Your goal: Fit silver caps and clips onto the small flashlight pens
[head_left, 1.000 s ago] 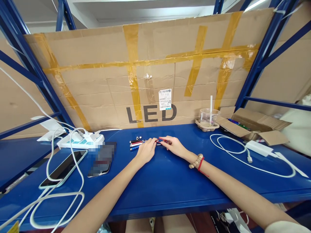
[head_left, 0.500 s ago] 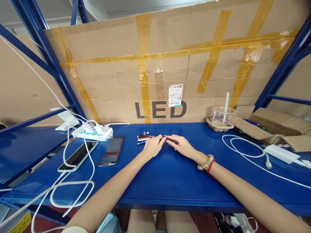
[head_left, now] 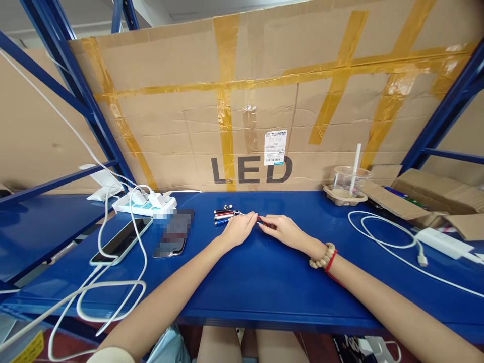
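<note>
The small red piece [head_left: 260,220] sits between the two hands, over the table [head_left: 242,287], pinched in the right hand [head_left: 283,229]; the left hand [head_left: 240,229] is narrow, fingers together, and I cannot tell whether it grips too. A light pinch low over the table should serve best, the left knuckles clear of the slim metal tubes [head_left: 224,217] just beside them
</note>
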Motion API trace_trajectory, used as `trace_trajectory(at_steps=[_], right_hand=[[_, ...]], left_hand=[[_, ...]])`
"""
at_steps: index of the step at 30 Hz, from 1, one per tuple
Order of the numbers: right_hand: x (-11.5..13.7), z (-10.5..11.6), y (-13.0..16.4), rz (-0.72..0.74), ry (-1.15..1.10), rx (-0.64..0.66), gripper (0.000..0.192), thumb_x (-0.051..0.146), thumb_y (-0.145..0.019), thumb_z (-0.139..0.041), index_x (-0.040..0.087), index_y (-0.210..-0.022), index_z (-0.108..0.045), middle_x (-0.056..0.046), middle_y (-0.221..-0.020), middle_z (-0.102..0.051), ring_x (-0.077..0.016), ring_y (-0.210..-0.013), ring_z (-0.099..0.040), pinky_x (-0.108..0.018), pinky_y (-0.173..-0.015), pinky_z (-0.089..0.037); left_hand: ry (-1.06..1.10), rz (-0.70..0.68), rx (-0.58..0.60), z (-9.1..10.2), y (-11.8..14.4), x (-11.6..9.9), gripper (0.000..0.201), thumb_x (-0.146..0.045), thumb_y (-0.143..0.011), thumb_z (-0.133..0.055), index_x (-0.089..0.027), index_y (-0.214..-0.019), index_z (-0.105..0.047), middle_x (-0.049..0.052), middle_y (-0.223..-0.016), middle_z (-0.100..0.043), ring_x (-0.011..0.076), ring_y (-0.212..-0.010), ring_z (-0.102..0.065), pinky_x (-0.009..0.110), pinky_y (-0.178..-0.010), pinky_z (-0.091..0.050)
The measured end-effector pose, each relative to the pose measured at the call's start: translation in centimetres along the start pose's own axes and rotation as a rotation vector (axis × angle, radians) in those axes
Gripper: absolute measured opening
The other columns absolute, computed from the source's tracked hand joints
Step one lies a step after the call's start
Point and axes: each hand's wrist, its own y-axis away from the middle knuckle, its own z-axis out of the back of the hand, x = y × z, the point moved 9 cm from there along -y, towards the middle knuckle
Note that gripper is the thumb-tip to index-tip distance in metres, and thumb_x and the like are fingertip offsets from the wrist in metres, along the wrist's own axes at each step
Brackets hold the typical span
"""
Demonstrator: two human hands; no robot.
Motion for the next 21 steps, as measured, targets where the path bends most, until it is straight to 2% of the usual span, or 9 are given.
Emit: trace_trajectory(at_steps=[10, 17, 21], right_hand=[[0.2, 0.7, -0.1, 0.018, 0.030, -0.063, 0.026, 0.030, -0.091, -0.036, 0.017, -0.085, -0.059, -0.002, -0.069, -0.054, -0.0134, -0.061, -0.048, -0.024, -0.058, -0.038], [-0.7, 2.3, -0.2, -0.042, 0.037, -0.205, 0.030, 0.032, -0.092, -0.034, 0.017, -0.098, -0.059, -0.002, -0.072, -0.053, -0.0131, -0.063, -0.050, -0.023, -0.061, -0.039], [-1.0, 2.7, 0.0, -0.063, 0.003, -0.263, 0.031, 0.032, -0.092, -0.033, 0.018, -0.104, -0.058, -0.003, -0.077, -0.055, -0.0133, -0.068, -0.053, -0.023, -0.064, -0.041]], left_hand=[[0.070, -0.013, -0.008, -0.1, 0.0, -0.1, 0.033, -0.031, -0.094, -0.020, -0.020, -0.081, -0.048, 0.001, -0.073, -0.059, 0.0153, -0.067, -0.059, 0.023, -0.061, -0.039], [0.198, 0.049, -0.005, 0.2, 0.0, 0.1, 0.027, -0.037, -0.093, -0.024, -0.023, -0.092, -0.046, -0.004, -0.064, -0.056, 0.0136, -0.061, -0.057, 0.021, -0.055, -0.038], [0.212, 0.042, -0.009, 0.1, -0.1, -0.3, 0.027, -0.037, -0.092, -0.025, -0.022, -0.095, -0.048, -0.004, -0.065, -0.059, 0.0127, -0.060, -0.058, 0.020, -0.053, -0.037]])
